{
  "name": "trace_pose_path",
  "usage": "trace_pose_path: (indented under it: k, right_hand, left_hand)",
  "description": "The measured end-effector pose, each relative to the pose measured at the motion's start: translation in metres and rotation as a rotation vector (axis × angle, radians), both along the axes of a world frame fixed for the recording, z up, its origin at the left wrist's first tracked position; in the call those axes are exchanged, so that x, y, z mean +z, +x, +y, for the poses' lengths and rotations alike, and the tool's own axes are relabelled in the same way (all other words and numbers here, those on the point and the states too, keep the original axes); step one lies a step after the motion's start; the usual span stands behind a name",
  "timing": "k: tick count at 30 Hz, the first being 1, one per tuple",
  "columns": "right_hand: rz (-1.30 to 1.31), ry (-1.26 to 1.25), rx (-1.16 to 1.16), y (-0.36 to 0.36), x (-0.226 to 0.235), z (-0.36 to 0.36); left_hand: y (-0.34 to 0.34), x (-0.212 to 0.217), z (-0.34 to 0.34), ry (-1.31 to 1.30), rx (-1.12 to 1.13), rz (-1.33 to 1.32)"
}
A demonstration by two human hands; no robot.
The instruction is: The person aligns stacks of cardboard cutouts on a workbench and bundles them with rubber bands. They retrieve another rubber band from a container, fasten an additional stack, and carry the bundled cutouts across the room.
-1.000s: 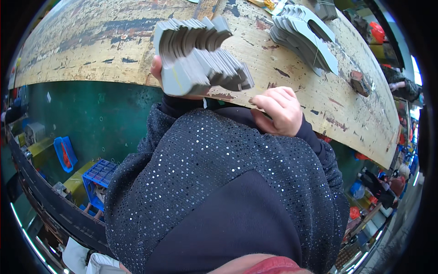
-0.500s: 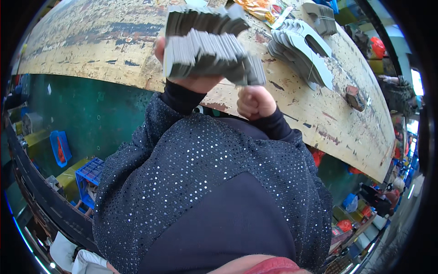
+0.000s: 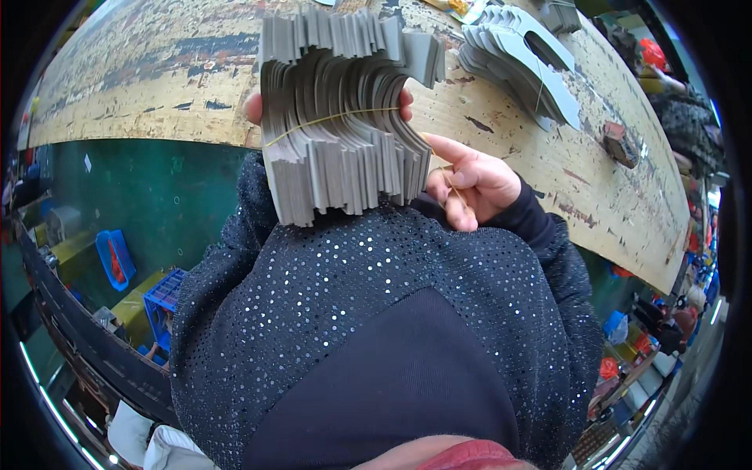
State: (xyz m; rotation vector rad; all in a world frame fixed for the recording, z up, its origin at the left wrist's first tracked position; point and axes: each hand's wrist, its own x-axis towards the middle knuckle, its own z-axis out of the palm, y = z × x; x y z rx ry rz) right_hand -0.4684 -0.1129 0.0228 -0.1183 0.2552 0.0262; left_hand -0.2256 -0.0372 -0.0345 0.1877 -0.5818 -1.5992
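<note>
A thick stack of grey, curved, notched flat pieces (image 3: 337,168) stands on edge in front of my chest, above the near edge of the table. My left hand (image 3: 252,109) grips it from behind; only fingertips show at either side, the palm being hidden. Across the curved hollow of the stack runs a thin yellow rubber band (image 3: 337,117). Close by the stack's right side, my right hand (image 3: 482,184) has bent fingers hooked in a loop of the band, with the index finger reaching toward the stack.
On the worn wooden table (image 3: 196,94), another bundle of grey pieces (image 3: 521,63) lies to the right, with a smaller stack (image 3: 560,16) behind it. A brownish block (image 3: 620,144) sits near the right edge. Below at left are a blue crate (image 3: 163,301) and a blue tray (image 3: 115,258).
The stack has come nearer and tilted, showing its hollow with the band across it. My right hand has opened from a fist and moved right and down, the band stretched over its fingers.
</note>
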Motion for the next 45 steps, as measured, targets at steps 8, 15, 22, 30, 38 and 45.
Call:
trace_pose_path:
  k: [8,15,22,30,38,45]
  right_hand:
    - [0.395,-0.529,0.323,0.0,0.035,-0.017]
    - [0.583,-0.814,0.492,0.026,0.034,-0.031]
    - [0.425,-0.634,0.433,0.001,-0.001,-0.062]
    - [0.544,-0.722,0.46,0.029,0.02,-0.046]
    - [0.586,-0.775,0.477,0.023,0.01,-0.064]
    - [0.751,-0.796,0.29,0.046,0.038,-0.033]
  left_hand:
    - [0.003,-0.005,0.0,0.02,-0.033,-0.045]
    - [0.0,-0.001,-0.002,0.034,-0.035,-0.121]
    - [0.001,0.002,0.001,0.052,-0.037,-0.184]
    - [0.01,0.0,0.0,0.075,-0.096,-0.27]
    - [0.01,0.003,-0.012,0.073,-0.168,-0.362]
    - [-0.001,0.008,-0.025,0.046,-0.173,-0.361]
